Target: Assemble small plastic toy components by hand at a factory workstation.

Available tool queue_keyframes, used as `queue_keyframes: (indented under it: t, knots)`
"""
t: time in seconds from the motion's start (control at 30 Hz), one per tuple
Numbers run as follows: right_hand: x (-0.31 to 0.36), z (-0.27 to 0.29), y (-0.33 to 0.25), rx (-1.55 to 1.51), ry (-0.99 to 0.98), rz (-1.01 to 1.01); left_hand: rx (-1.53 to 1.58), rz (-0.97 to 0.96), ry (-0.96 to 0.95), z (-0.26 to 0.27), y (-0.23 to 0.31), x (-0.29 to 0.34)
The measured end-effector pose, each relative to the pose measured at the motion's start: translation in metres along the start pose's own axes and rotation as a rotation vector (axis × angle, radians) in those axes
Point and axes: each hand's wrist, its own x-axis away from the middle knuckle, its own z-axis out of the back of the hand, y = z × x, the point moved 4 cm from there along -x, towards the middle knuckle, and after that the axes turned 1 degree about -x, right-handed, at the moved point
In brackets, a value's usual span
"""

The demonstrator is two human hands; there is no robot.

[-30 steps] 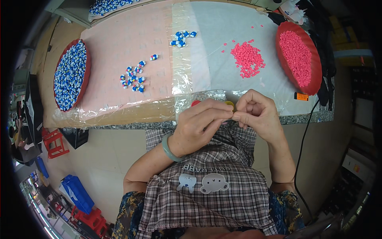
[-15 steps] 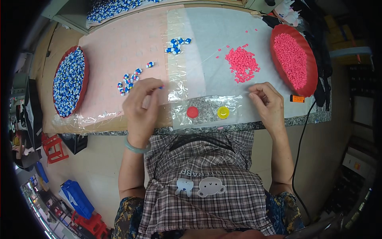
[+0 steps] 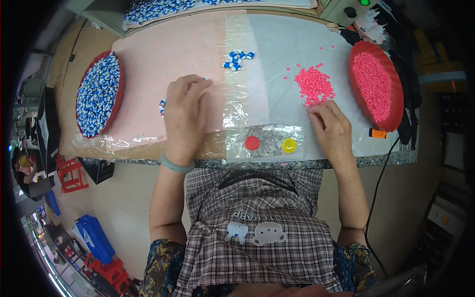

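Observation:
My left hand [image 3: 188,111], a pale green bangle at its wrist, is over the pink sheet with finger and thumb drawn together. A sliver of a small blue-and-white piece [image 3: 205,79] shows at its fingertips; whether it is gripped is unclear. Beside this hand, one blue, white and pink piece [image 3: 162,107] peeks out, others being hidden. My right hand [image 3: 334,128] has its fingers closed at the near edge of a loose pile of small pink pieces [image 3: 314,84]; what is between them is hidden. Several blue-and-white pieces [image 3: 236,60] lie farther back in the middle.
A red scalloped dish [image 3: 120,91] of blue-and-white pieces stands left, another red dish [image 3: 393,91] of pink pieces right. Near the front edge lie a red round cap [image 3: 252,143], a yellow one [image 3: 289,145] and an orange-and-black object [image 3: 378,133]. A cable [image 3: 372,213] hangs right.
My left hand has moved farther from me, covering most of the mixed-colour pieces. My right hand has come to the near edge of the pink pile. The whole view has shifted slightly.

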Motion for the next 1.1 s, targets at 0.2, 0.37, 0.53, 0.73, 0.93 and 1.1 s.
queue_keyframes:
  t: [0.2, 0.37, 0.53, 0.73, 0.93, 1.1]
  knots:
    - [0.010, 0.006, 0.000, 0.024, -0.065, -0.087, -0.062, -0.056, -0.045, -0.033, 0.003, -0.028]
    - [0.012, 0.010, 0.004, -0.053, -0.095, -0.133, -0.122, -0.091, -0.091, -0.057, -0.010, -0.043]
    - [0.013, 0.011, 0.005, -0.145, -0.113, -0.071, -0.099, -0.050, -0.085, -0.060, -0.009, -0.047]
    - [0.014, 0.011, 0.004, -0.099, -0.098, -0.033, 0.273, 0.147, -0.087, -0.036, 0.001, -0.041]
    - [0.010, 0.007, -0.002, -0.058, -0.072, 0.025, 0.725, 0.376, -0.190, -0.017, 0.030, 0.001]
    - [0.007, 0.013, -0.009, 0.030, -0.092, 0.070, 0.842, 0.396, -0.542, -0.015, 0.081, 0.037]
